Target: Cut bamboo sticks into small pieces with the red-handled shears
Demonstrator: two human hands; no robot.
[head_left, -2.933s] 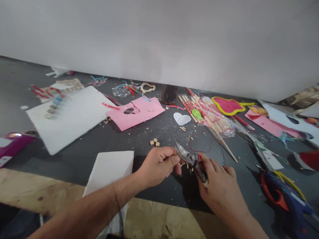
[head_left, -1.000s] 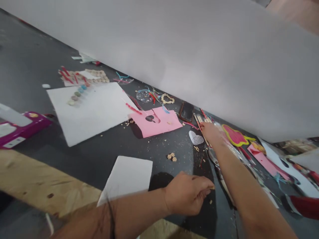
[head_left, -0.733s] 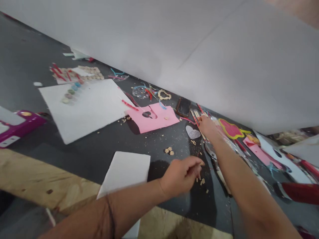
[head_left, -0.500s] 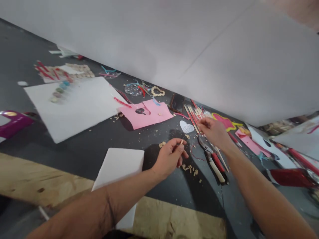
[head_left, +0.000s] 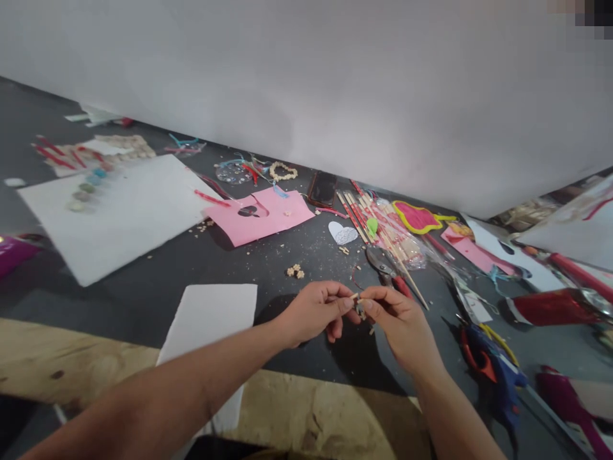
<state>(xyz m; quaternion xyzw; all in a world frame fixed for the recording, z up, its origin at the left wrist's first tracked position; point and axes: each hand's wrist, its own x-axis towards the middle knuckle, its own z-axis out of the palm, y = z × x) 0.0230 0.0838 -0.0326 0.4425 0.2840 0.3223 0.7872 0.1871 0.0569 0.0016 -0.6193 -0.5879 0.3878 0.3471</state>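
My left hand (head_left: 323, 310) pinches a small piece of wooden stick (head_left: 354, 296) between thumb and fingertips. Fingertip to fingertip with it, my right hand (head_left: 395, 319) is closed in a pinch; what it holds is too small to make out. Just behind the hands lies a pair of cutting pliers (head_left: 380, 260), its handles partly covered by my right hand. A small cluster of cut wooden bits (head_left: 295, 272) rests on the dark table to the left. Beyond it are a white paper heart (head_left: 342, 233) and several wooden sticks (head_left: 353, 214) in red-marked wrapping.
A white foam block (head_left: 211, 313) sits by my left forearm. Pink paper (head_left: 261, 214), a large white sheet (head_left: 119, 217) and a phone (head_left: 322, 189) lie farther back. To the right are a blue glue gun (head_left: 493, 364) and a red bottle (head_left: 550, 306). A wall (head_left: 287, 83) bounds the table.
My right hand has come back from the wooden sticks and meets my left hand at the fingertips. My left hand still holds its wooden piece. The view has shifted to the right.
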